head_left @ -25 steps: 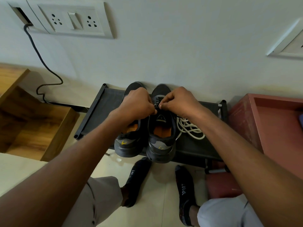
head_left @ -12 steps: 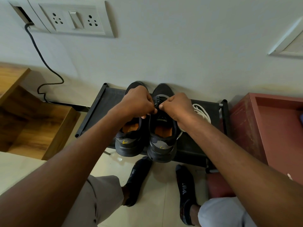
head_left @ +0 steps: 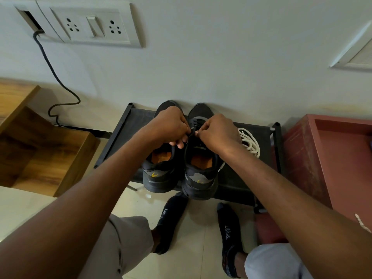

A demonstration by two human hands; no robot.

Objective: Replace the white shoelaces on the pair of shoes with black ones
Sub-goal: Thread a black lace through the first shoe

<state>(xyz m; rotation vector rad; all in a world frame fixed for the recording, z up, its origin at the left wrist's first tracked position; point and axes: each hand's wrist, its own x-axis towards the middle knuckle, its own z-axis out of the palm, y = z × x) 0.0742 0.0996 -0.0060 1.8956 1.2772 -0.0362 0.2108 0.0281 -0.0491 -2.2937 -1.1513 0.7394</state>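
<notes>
Left hand (head_left: 171, 126) and right hand (head_left: 218, 133) curled, fingertips meeting over the right shoe (head_left: 201, 158), pinching a black lace (head_left: 193, 128) at its upper eyelets. Left shoe (head_left: 160, 170) touching alongside, both on the black rack (head_left: 122, 133). White laces (head_left: 250, 142) heaped just right of the right shoe, partly hidden by the wrist. Red box (head_left: 302, 158) beyond the rack.
</notes>
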